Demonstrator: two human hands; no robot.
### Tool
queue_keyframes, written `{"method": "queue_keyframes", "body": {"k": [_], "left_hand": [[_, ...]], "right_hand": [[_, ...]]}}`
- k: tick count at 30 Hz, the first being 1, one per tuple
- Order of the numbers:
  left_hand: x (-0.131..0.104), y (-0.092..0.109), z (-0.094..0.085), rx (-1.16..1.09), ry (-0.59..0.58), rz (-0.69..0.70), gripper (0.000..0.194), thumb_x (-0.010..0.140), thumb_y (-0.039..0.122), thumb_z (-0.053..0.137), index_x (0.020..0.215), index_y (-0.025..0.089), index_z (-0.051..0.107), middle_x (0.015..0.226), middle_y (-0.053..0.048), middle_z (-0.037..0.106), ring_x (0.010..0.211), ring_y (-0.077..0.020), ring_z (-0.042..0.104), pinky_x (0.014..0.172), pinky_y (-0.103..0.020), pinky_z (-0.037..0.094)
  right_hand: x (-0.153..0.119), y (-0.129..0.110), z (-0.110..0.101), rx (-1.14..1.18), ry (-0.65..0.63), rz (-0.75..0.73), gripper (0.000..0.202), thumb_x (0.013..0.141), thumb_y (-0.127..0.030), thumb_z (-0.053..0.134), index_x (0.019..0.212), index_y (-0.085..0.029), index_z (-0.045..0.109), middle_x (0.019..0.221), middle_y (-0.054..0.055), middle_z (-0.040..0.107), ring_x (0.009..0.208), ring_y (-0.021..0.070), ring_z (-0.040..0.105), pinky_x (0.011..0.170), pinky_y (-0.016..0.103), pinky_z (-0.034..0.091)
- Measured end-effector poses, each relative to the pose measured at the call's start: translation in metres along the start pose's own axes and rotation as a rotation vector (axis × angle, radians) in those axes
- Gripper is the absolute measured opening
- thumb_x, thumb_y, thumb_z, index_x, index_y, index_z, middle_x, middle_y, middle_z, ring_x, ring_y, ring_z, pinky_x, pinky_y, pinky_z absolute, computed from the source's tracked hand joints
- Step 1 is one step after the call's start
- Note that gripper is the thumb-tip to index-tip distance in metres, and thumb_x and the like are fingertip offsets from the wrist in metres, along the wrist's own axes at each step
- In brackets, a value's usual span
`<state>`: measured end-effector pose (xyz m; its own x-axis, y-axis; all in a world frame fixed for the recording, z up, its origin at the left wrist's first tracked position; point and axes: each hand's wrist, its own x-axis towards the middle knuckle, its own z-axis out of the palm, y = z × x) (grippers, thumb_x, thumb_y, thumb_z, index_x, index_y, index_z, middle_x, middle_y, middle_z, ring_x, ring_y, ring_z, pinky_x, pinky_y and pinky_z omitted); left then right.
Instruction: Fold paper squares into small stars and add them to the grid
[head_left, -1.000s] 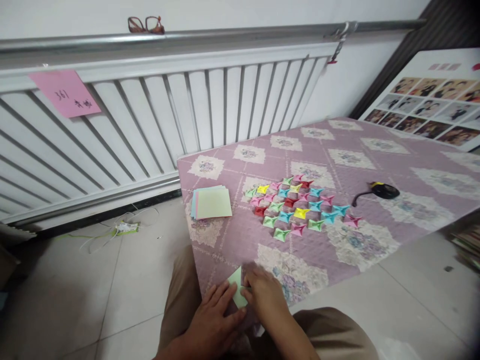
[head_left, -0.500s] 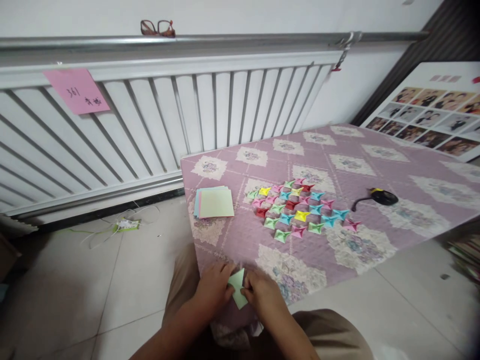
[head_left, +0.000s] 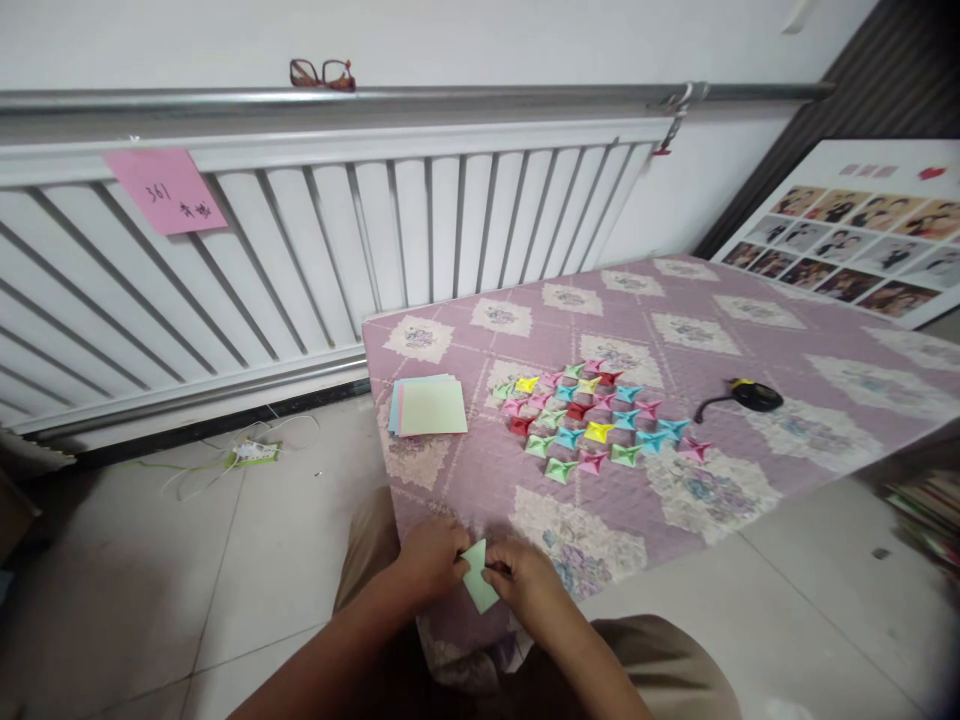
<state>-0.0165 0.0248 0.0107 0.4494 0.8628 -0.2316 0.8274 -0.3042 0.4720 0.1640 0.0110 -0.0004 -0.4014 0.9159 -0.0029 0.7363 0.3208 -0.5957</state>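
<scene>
Between my hands, at the near edge of the table, is a folded piece of light green paper (head_left: 479, 578). My left hand (head_left: 435, 556) pinches its left edge. My right hand (head_left: 523, 580) grips the right edge with thumb and curled fingers. Beyond them lies a stack of square paper sheets (head_left: 432, 408), pale green on top with pink and blue edges below. To the right of the stack, several folded paper stars (head_left: 598, 432) in green, pink, red, yellow and blue sit in loose rows.
A black object with a cord-like tail (head_left: 756, 396) lies on the flowered tablecloth (head_left: 465, 350). Behind the table runs a white radiator (head_left: 442, 215) with a pink note (head_left: 165, 192). Glasses (head_left: 322, 74) rest on the pipe. A photo board (head_left: 832, 240) leans at the right.
The green paper looks slightly narrower and has shifted a little within my fingers. Both hands still hold it. The view has tilted slightly.
</scene>
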Motion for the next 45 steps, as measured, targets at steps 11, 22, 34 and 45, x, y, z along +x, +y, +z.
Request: {"method": "queue_keyframes", "body": {"k": [11,22,34,45], "left_hand": [[-0.012,0.009,-0.009,-0.034,0.184,0.054,0.014,0.081,0.009,0.048,0.084,0.017,0.060,0.088,-0.002,0.060,0.084,-0.0169,0.054,0.075,-0.027,0.041],[-0.027,-0.010,0.057,0.328,0.539,0.301,0.016,0.088,0.015,0.051,0.072,0.019,0.052,0.075,-0.002,0.054,0.072,-0.0194,0.049,0.066,-0.033,0.040],[-0.044,0.001,0.057,0.041,0.424,0.117,0.010,0.085,0.015,0.054,0.080,0.020,0.060,0.085,-0.002,0.058,0.083,-0.0191,0.050,0.077,-0.034,0.039],[-0.044,0.002,0.044,-0.003,0.339,-0.120,0.009,0.084,0.022,0.059,0.075,0.021,0.062,0.088,-0.001,0.060,0.089,-0.0203,0.051,0.082,-0.036,0.034]], "right_hand": [[-0.001,-0.010,-0.015,-0.130,0.163,-0.112,0.011,0.082,-0.014,0.057,0.075,-0.021,0.061,0.076,0.001,0.060,0.077,0.0178,0.053,0.073,0.031,0.036],[-0.024,0.011,0.026,-0.353,0.352,-0.331,0.012,0.087,-0.015,0.055,0.078,-0.021,0.060,0.076,0.000,0.058,0.077,0.0168,0.047,0.085,0.035,0.033],[-0.039,0.003,0.022,-0.143,0.153,-0.108,0.023,0.075,-0.010,0.064,0.090,-0.027,0.063,0.092,0.001,0.062,0.087,0.0202,0.054,0.081,0.034,0.038],[-0.034,-0.007,0.031,-0.122,0.217,0.028,0.009,0.082,-0.019,0.060,0.074,-0.024,0.060,0.082,0.001,0.059,0.084,0.0208,0.052,0.082,0.038,0.037]]}}
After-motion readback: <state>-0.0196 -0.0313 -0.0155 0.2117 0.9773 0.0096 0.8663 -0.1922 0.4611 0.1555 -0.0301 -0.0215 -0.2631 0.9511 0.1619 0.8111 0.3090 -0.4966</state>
